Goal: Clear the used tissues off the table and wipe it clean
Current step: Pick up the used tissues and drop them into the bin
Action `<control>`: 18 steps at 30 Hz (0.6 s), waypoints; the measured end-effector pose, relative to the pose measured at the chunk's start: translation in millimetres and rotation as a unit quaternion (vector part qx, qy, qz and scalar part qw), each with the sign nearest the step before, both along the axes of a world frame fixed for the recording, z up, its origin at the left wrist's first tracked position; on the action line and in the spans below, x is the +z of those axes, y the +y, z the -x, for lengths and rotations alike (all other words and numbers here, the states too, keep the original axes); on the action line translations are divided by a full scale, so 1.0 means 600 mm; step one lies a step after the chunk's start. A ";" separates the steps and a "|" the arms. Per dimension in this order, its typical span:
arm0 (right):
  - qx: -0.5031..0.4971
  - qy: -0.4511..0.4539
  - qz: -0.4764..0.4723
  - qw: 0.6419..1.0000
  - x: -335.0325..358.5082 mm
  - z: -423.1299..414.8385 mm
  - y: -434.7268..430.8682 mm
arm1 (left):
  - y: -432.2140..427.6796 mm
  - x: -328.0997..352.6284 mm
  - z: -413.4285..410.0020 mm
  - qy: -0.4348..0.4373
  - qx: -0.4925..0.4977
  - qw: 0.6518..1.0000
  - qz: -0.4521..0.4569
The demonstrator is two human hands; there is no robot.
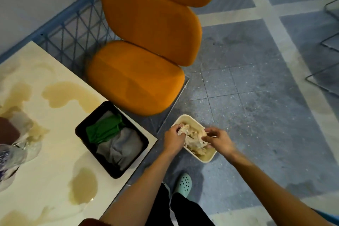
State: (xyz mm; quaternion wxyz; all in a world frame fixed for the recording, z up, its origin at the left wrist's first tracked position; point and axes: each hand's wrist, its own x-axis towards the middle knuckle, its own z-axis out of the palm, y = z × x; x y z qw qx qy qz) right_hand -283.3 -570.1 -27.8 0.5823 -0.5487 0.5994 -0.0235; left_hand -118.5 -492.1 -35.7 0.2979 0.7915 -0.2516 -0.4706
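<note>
A cream bin point(208, 158) stands on the floor to the right of the table. Both my hands are over it, holding a wad of stained used tissues point(192, 137). My left hand point(173, 138) grips the wad's left side and my right hand point(218, 140) pinches its right side. The white table point(55, 152) at left carries brownish spill puddles point(84, 187). A black tray point(111, 170) near the table's corner holds a green cloth point(104, 128) and a grey cloth point(121, 147).
An orange cushioned chair point(135, 77) stands just behind the table corner and the bin. Clear glassware point(12, 152) sits at the table's left edge. My foot in a pale green clog point(184, 183) rests near the bin. Wire chair legs point(322, 71) stand far right.
</note>
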 end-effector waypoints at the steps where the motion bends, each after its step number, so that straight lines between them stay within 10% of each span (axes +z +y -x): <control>1: 0.000 0.011 -0.005 1.000 -0.016 0.003 -0.002 | -0.007 -0.012 0.002 0.006 0.002 1.000 -0.009; 18: 0.174 0.093 -0.013 0.980 -0.064 0.024 -0.017 | -0.007 -0.058 0.020 0.005 -0.042 0.998 -0.049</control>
